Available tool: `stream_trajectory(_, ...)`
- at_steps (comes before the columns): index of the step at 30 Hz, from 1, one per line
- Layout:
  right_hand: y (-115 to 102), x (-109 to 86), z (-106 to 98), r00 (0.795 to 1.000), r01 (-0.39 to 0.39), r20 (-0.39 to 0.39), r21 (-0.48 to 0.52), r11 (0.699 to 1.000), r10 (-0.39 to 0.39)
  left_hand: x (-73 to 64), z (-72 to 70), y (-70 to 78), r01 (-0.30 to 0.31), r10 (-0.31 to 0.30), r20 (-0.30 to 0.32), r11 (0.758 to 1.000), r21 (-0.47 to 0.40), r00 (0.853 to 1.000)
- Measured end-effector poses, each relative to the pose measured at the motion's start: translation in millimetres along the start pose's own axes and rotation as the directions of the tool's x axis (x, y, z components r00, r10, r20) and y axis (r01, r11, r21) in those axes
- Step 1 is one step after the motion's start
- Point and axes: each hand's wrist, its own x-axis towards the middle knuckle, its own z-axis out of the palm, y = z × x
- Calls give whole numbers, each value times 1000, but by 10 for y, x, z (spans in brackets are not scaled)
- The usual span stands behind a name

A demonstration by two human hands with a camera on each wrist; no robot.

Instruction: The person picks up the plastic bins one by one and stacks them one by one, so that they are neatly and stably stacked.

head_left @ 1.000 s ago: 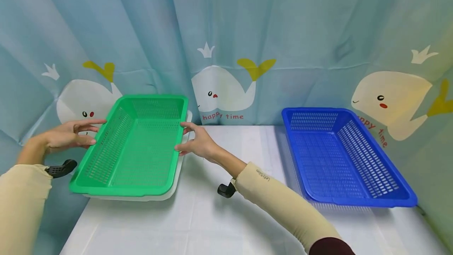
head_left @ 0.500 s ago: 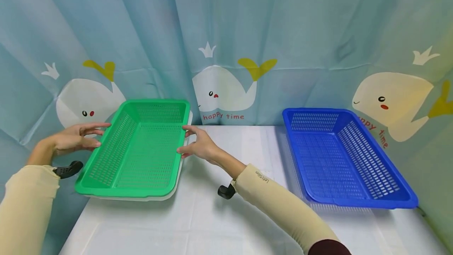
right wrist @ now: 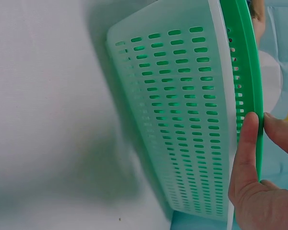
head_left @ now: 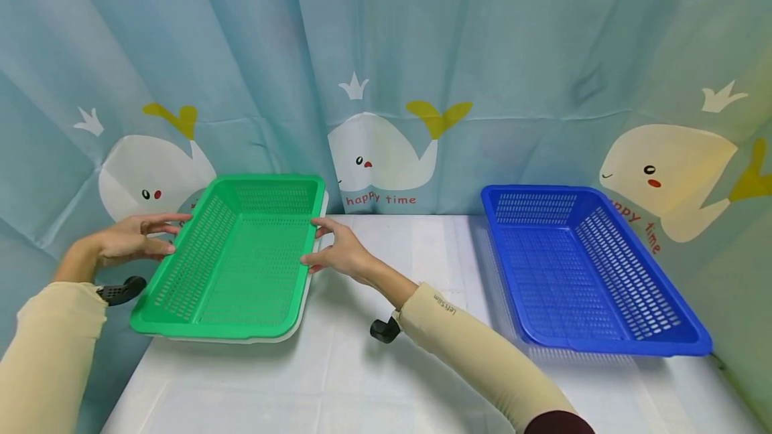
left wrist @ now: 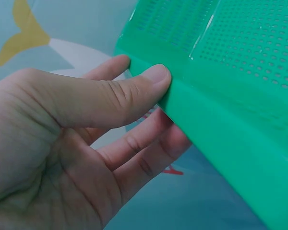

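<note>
- A light blue curtain [head_left: 512,52] fills the upper frame, printed with white whales [head_left: 386,163] at left, centre and right.
- A white-covered table [head_left: 374,380] spreads across the lower frame.
- The blue basket [head_left: 555,280], of perforated plastic, stands at right, with a clear basket [head_left: 496,286] showing under its left and front edges.
- The green basket [head_left: 250,266] is left of centre, nested in a white basket [right wrist: 225,72] whose rim shows just below the green one.
- The right sleeve [head_left: 482,347], cream, slants up from the lower right; the left sleeve [head_left: 54,347] rises at the lower left.
- The left hand [head_left: 129,236] pinches the green basket's left rim, thumb on top and fingers beneath.
- The right hand [head_left: 344,250] pinches its right rim between thumb and fingers.
- Black wrist pieces [head_left: 386,329] jut from both sleeve ends.
- Red lettering [head_left: 381,199] under the centre whale reads "happy time"; by the right whale it shows as "ppy time", and by the left whale it is mostly hidden.
- Small dark print [head_left: 445,305] on the right sleeve seems to read "LetsSlim".
</note>
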Motion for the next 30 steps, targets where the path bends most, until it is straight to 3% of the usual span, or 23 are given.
stream_trajectory(25, 13, -45, 11, 1000, -3, -6, -17, 1000, 3, 3, 64, 56, 30, -29, -28, 999, 37, 999)
stream_trajectory(30, 17, -61, 24, 1000, 15, -18, -103, 995, -17, 9, 85, 70, 39, -38, -54, 999, 30, 998)
